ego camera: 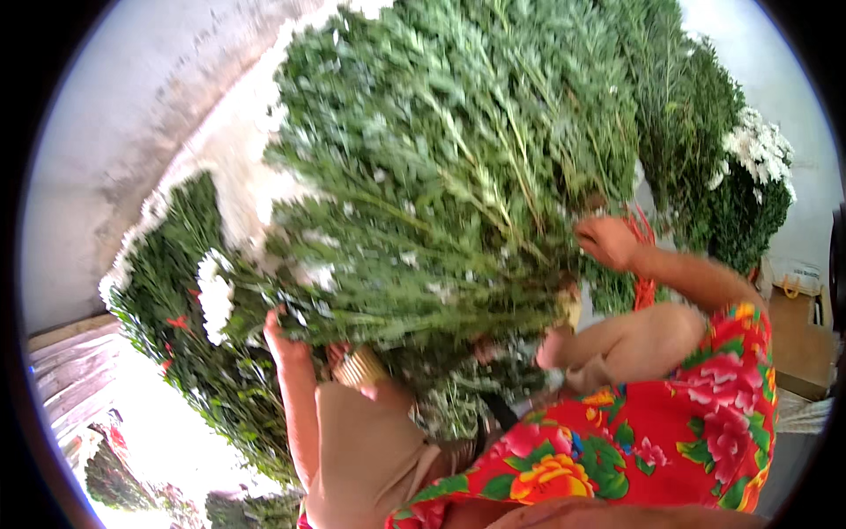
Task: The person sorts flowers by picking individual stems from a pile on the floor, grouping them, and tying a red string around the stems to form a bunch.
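My left hand (285, 340) is closed around leafy stems just below the white heads of a chrysanthemum bunch (216, 297). The bunch's green stems run right across my lap, beside a large pile of leafy chrysanthemum stems (456, 132). At the pile's cut-stem end, on the right, my right hand (609, 243) has its fingers curled. Blur and foliage hide whether it grips anything. Red string (644, 284) hangs just beside and behind that wrist.
Tied leafy bundles (218, 370) with red bits stand at left. Another white-flowered bundle (753, 152) leans at the right wall. A cardboard box (796, 330) sits at far right. My bent knees (667, 337) and cut leaf scraps (456, 410) are below the pile.
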Tool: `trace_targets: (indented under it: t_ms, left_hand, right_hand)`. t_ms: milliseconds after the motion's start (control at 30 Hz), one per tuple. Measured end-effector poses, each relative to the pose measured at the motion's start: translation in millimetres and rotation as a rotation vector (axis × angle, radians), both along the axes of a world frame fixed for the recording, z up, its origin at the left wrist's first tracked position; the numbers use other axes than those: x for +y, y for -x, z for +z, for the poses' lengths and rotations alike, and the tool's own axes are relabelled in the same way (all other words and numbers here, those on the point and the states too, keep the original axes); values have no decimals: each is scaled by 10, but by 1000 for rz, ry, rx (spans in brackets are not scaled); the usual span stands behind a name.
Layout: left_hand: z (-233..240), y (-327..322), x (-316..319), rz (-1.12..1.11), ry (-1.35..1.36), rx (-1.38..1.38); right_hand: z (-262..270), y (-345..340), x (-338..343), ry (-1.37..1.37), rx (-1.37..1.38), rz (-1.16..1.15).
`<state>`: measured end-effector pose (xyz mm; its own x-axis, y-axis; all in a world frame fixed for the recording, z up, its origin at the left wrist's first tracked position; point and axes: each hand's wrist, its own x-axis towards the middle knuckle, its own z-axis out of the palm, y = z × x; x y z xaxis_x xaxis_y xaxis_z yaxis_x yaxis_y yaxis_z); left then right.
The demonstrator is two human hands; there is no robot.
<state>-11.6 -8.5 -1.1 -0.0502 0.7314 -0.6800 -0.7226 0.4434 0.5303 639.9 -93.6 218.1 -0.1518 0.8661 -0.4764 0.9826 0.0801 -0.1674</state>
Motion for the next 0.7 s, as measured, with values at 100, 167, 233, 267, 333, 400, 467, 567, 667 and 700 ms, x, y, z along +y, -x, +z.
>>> trace_targets:
  t_ms: [100, 167, 233, 267, 333, 400, 467, 567, 667, 700]
  left_hand:
    - [-197, 136, 58, 37, -20, -161]
    - [-78, 35, 111, 26, -7, -169]
    - [32, -23, 147, 4, -50, -106]
    - [83, -68, 176, -8, -38, -92]
    - [30, 25, 212, -29, -68, -96]
    - [-112, 188, 156, -12, 35, -10]
    - [96, 222, 49, -39, 123, 51]
    - [375, 177, 159, -58, 93, 150]
    - [386, 45, 184, -116, 111, 207]
    - [428, 44, 205, -124, 106, 234]
  right_hand:
    - [-180, -631, -704, -48, -43, -330]
    - [-370, -762, -1227, -22, -121, -597]
    - [-576, -791, -1691, 12, -299, -702]
    - [-673, -831, -1866, 18, -331, -754]
    - [-917, -928, -2146, 1, -287, -808]
    - [-1059, -1028, -2298, 14, -203, -850]
    - [-1162, -1036, -2342, 59, -121, -890]
    - [-1367, -1050, -2513, -47, -93, -1043]
    - [-1452, -971, -2874, -192, -232, -1210]
    - [-1466, -959, -2907, -244, -257, -1253]
